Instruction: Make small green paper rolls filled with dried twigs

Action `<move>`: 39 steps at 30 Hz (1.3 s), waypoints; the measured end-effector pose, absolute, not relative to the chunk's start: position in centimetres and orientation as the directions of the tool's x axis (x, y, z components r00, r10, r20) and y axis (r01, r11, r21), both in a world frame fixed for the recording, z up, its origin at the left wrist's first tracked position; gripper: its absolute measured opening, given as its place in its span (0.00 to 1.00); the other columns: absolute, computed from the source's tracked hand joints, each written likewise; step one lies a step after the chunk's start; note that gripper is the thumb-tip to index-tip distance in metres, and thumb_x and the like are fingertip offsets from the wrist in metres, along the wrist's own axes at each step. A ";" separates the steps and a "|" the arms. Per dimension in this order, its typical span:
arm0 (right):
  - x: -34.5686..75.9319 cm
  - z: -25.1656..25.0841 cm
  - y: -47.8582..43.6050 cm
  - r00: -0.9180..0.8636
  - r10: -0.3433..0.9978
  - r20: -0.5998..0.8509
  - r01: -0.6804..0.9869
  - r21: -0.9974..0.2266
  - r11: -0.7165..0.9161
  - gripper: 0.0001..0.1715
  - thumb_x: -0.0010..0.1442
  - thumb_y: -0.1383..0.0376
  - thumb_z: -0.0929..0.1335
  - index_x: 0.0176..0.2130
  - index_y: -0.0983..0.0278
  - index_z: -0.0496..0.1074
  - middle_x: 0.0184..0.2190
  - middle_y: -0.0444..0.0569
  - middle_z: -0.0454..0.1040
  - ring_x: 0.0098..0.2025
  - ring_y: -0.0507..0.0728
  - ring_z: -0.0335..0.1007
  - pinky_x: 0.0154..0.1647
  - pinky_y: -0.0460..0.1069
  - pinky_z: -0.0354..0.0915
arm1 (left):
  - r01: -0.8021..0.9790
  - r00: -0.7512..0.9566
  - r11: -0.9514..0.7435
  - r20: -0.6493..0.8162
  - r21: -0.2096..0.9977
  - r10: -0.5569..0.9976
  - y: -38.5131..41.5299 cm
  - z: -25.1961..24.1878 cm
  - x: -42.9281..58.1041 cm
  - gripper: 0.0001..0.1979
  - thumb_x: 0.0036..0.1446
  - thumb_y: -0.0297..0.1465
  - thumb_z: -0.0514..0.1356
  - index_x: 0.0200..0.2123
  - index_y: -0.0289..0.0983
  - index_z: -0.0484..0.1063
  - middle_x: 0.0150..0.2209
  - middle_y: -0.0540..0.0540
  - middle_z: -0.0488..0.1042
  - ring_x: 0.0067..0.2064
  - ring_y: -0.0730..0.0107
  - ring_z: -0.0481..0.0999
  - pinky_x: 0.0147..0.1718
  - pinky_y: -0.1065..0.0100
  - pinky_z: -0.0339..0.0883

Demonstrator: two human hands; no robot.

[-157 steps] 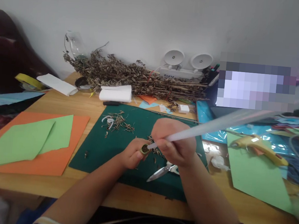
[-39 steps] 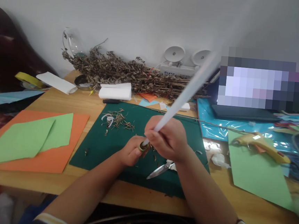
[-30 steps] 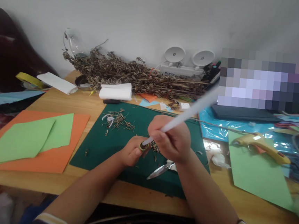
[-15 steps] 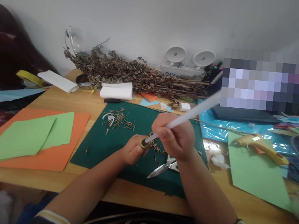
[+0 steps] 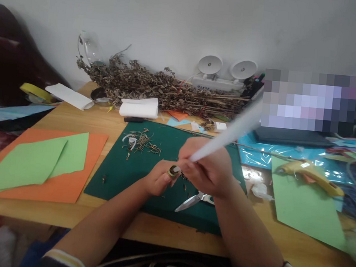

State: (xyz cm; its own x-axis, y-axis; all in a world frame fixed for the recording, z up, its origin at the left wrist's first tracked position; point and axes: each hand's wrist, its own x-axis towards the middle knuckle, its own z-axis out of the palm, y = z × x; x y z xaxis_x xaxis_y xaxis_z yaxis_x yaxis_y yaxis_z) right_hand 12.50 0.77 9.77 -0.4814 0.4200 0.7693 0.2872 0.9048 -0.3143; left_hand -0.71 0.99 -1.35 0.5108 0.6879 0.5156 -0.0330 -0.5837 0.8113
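My left hand [image 5: 158,179] is closed round a small tube with a yellow-green rim [image 5: 174,172] and dark matter inside its mouth. A long translucent white stick [image 5: 219,142], which looks like a hot glue stick, is pinched in my right hand [image 5: 210,169]. Its lower end reaches the mouth of the tube; how deep it goes is hidden. Both hands are above a dark green cutting mat [image 5: 108,177]. Below my right hand lies a pair of scissors [image 5: 192,201], handles partly covered. A heap of dry stem bits [image 5: 144,142] is spread on the mat.
Bundled dried plants [image 5: 151,83] line the wall beside a white router [image 5: 216,85]. A yellow glue gun [image 5: 310,172] rests on green paper [image 5: 310,218] at right. Orange paper [image 5: 92,151] lies left under green sheets [image 5: 22,161]; a paper roll [image 5: 138,108] stands behind the mat.
My right hand has shifted slightly down and left along with the white stick, closer to the tube. The left hand stays nearly in place.
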 end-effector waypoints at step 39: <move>13.1 10.0 0.9 -0.516 0.508 0.690 0.363 -0.361 0.859 0.18 0.59 0.59 0.56 0.23 0.64 0.61 0.16 0.42 0.62 0.20 0.47 0.57 0.21 0.43 0.52 | -0.115 0.487 -0.604 0.575 0.788 0.658 0.8 -0.9 -0.4 0.30 0.54 0.50 0.37 0.13 0.35 0.55 0.13 0.50 0.58 0.17 0.77 0.58 0.18 0.72 0.52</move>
State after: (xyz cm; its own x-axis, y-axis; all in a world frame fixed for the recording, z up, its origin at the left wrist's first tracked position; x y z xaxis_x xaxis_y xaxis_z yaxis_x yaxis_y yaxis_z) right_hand 13.12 0.90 10.04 -0.5158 0.5076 0.6901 0.3625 0.8592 -0.3611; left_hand -0.44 0.85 -0.93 0.4866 0.6575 0.5752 -0.1152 -0.6044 0.7883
